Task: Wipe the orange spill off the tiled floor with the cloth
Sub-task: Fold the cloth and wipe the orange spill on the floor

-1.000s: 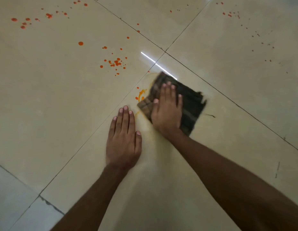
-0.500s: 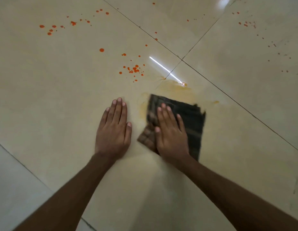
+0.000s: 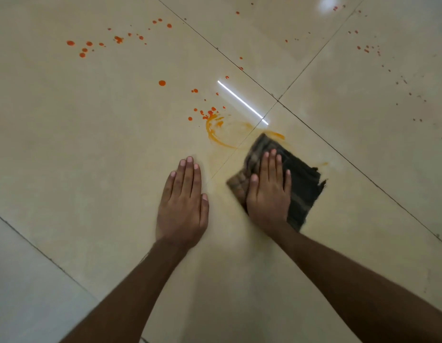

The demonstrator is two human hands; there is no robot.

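Right hand (image 3: pixel 269 194) lying flat on the cloth (image 3: pixel 299 184), fingers (image 3: pixel 272 164) straight and close together, pressing it to the floor (image 3: pixel 91 144); not curled round it, gripping nothing. Cloth is dark, checked, folded to a rough square, showing past the fingers on their far side and right, frayed corner sticking out to the right. Its edges are blurring

Left hand (image 3: pixel 184 206) resting palm down on bare tile just left of the cloth, fingers straight and together, holding nothing, clear of the cloth

Spill (image 3: pixel 212 129): a curved orange smear sitting just beyond the gap between the two sets of fingertips, its far end running into a cluster of orange drops. A thin orange streak touching the cloth's far corner; another small one just right of the cloth. Pale yellowish film showing on the tile between the hands. More drops scattered well beyond the left fingers and, finer, far off to the right

Grout lines crossing just beyond the cloth; a bright light streak reflecting near that crossing
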